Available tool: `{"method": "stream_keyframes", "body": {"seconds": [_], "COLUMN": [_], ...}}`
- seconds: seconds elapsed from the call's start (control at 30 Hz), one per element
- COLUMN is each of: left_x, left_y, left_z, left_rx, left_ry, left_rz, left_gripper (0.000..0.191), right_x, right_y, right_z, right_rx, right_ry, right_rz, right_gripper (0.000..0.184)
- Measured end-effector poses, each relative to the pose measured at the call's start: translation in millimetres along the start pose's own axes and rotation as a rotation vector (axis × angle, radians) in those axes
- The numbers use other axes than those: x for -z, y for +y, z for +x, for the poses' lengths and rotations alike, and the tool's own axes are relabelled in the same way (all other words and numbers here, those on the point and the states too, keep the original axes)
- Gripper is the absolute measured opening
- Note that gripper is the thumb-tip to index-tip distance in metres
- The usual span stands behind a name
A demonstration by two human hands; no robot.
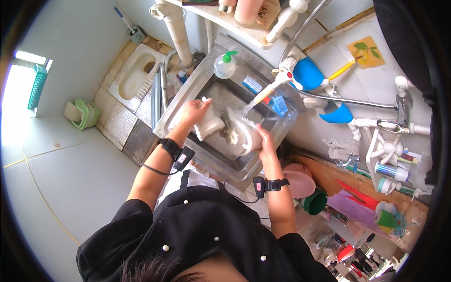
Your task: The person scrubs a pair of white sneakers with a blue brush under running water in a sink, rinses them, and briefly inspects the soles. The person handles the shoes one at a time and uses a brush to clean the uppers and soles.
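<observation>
Over a stainless steel sink (169, 123), my left hand (193, 111) grips one white shoe (210, 126) near its upper end. In my right hand (266, 141) is a second white shoe (246, 135), held by its side with the opening facing up. Water streams from the tap (265, 93) onto or just beside this second shoe. Murky water fills part of the basin under both shoes. On the sink's back ledge lie a blue-and-white scrub brush (252, 84) and a blue packet or cloth (279, 105).
A clear pump bottle (224, 67) with a green top stands on the sink's ledge. Above, a shelf (211, 16) holds bottles. A squat toilet (137, 75) lies at left. A pink basin (299, 179) and a green bucket (314, 201) are at right.
</observation>
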State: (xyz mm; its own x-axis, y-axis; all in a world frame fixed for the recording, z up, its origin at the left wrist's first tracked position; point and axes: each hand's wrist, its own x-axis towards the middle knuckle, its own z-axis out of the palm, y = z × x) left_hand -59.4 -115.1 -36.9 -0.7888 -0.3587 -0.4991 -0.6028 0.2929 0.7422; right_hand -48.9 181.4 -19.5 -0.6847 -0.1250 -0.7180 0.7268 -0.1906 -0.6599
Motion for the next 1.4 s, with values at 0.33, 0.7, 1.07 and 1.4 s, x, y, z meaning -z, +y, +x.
{"method": "stream_keyframes", "body": {"seconds": [0.33, 0.7, 1.07, 1.4], "left_x": [53, 76, 67, 40], "left_y": [-43, -54, -83, -25], "left_z": [-33, -77, -60, -55], "left_rx": [0.284, 0.183, 0.068, 0.014], "left_ry": [-0.252, -0.28, -0.244, -0.074], "left_rz": [-1.17, -1.399, -1.436, -0.844], "left_gripper": [0.034, 0.045, 0.043, 0.031], "right_x": [52, 70, 77, 37], "right_y": [72, 90, 104, 60], "right_z": [-59, -84, -86, -65], "right_rx": [0.089, 0.084, 0.035, 0.341], "right_ry": [-0.016, -0.148, -0.299, -0.069], "right_rz": [0.705, 0.911, 0.938, 0.543], "right_gripper": [0.041, 0.049, 0.054, 0.049]}}
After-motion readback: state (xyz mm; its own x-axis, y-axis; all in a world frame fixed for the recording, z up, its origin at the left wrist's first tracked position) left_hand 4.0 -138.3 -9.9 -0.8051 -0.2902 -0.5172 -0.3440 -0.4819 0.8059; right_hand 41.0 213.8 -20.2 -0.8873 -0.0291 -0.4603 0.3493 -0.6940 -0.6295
